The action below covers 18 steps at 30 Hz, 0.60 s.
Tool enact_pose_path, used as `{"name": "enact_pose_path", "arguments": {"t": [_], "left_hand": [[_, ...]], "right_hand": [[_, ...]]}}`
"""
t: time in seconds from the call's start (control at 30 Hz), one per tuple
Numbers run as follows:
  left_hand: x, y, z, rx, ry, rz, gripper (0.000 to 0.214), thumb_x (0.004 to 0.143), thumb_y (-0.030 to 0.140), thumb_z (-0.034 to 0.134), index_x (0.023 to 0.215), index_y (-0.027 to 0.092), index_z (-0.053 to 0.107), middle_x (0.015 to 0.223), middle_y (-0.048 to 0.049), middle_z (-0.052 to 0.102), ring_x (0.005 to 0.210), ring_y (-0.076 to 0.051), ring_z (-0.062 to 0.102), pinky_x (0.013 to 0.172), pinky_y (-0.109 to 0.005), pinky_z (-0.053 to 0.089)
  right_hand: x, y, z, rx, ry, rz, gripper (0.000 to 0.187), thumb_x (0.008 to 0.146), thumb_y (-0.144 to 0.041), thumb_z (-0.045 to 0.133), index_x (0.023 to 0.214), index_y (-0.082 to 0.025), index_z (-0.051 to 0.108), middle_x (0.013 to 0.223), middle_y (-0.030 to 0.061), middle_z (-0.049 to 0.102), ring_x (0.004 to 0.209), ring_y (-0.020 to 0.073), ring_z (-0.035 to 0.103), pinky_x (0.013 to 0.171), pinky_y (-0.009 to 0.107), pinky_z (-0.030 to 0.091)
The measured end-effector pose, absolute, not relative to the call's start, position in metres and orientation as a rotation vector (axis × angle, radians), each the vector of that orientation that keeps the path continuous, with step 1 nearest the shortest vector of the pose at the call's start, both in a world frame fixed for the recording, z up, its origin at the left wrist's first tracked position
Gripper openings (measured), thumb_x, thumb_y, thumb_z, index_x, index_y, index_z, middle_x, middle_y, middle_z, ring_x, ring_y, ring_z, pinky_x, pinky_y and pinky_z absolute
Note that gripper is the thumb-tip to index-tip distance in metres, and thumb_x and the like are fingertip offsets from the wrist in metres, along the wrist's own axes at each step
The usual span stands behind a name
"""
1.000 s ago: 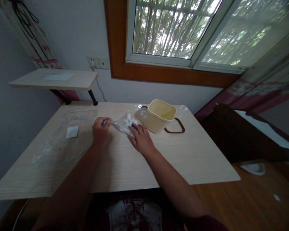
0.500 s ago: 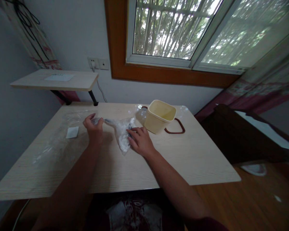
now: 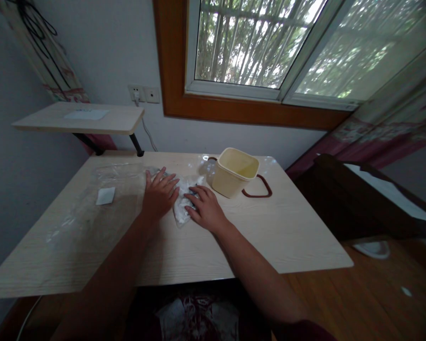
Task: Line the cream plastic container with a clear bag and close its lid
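A crumpled clear plastic bag with white contents [image 3: 181, 208] lies on the table between my hands. My left hand [image 3: 159, 193] rests palm down over the bag's left end, fingers spread. On the bag's right side lies my right hand [image 3: 206, 206], its fingers spread over the plastic. What exactly fills the bag I cannot make out. Just behind my right hand stands a cream plastic bin [image 3: 230, 177], with a dark red curved handle [image 3: 264, 188] beside it on the right.
A large flat clear plastic sheet or bag [image 3: 81, 218] covers the table's left part, with a small white square [image 3: 105, 195] on it. A raised shelf [image 3: 117, 118] stands at the back left. The table's right edge [image 3: 317, 208] slants toward me.
My left hand has let go of the bag's twisted left end and moved right, now lying flat on the bag with fingers spread. My right hand has stayed almost in place.
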<state>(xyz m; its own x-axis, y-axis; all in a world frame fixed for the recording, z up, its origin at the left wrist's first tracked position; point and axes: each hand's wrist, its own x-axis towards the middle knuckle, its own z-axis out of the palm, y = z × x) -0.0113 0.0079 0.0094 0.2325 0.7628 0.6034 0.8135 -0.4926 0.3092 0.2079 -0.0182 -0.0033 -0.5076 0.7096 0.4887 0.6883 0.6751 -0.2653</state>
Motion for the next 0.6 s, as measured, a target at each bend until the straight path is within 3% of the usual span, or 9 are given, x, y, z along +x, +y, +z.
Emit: {"name": "enact_pose_path", "arguments": {"t": [0.13, 0.37, 0.5, 0.6], "left_hand": [[-0.011, 0.008, -0.002, -2.446, -1.722, -0.971, 0.035, 0.096, 0.035, 0.057, 0.127, 0.026, 0.07, 0.154, -0.0122, 0.052, 0.146, -0.037, 0.043, 0.123, -0.068, 0.004], [-0.024, 0.015, -0.013, -2.24, -1.982, -0.944, 0.032, 0.096, 0.033, 0.054, 0.121, 0.024, 0.071, 0.153, -0.0144, 0.051, 0.146, -0.038, 0.039, 0.121, -0.068, 0.014], [-0.038, 0.022, -0.012, -2.119, -2.033, -1.026, 0.034, 0.091, 0.018, 0.054, 0.121, 0.016, 0.069, 0.15, -0.0195, 0.051, 0.146, -0.039, 0.037, 0.122, -0.064, 0.015], [-0.046, 0.025, -0.014, -2.133, -2.045, -0.933, 0.046, 0.084, 0.009, 0.05, 0.126, 0.016, 0.066, 0.144, -0.0183, 0.057, 0.142, -0.038, 0.042, 0.121, -0.061, 0.017]], "right_hand": [[0.207, -0.02, -0.002, -1.105, -2.326, 0.045, 0.043, 0.097, -0.046, 0.063, 0.136, -0.027, 0.064, 0.14, 0.0114, 0.06, 0.128, 0.032, 0.047, 0.107, 0.052, 0.041], [0.208, -0.021, 0.0, -1.129, -2.347, 0.045, 0.04, 0.098, -0.048, 0.061, 0.132, -0.028, 0.068, 0.127, 0.0106, 0.065, 0.116, 0.0302, 0.049, 0.1, 0.048, 0.041], [0.209, -0.022, 0.002, -1.121, -2.318, 0.049, 0.032, 0.1, -0.045, 0.058, 0.122, -0.026, 0.073, 0.117, 0.0096, 0.068, 0.111, 0.029, 0.049, 0.099, 0.047, 0.04], [0.209, -0.022, 0.004, -1.138, -2.274, 0.036, 0.028, 0.101, -0.042, 0.057, 0.111, -0.023, 0.075, 0.112, 0.0089, 0.068, 0.11, 0.0286, 0.048, 0.1, 0.047, 0.039]]}}
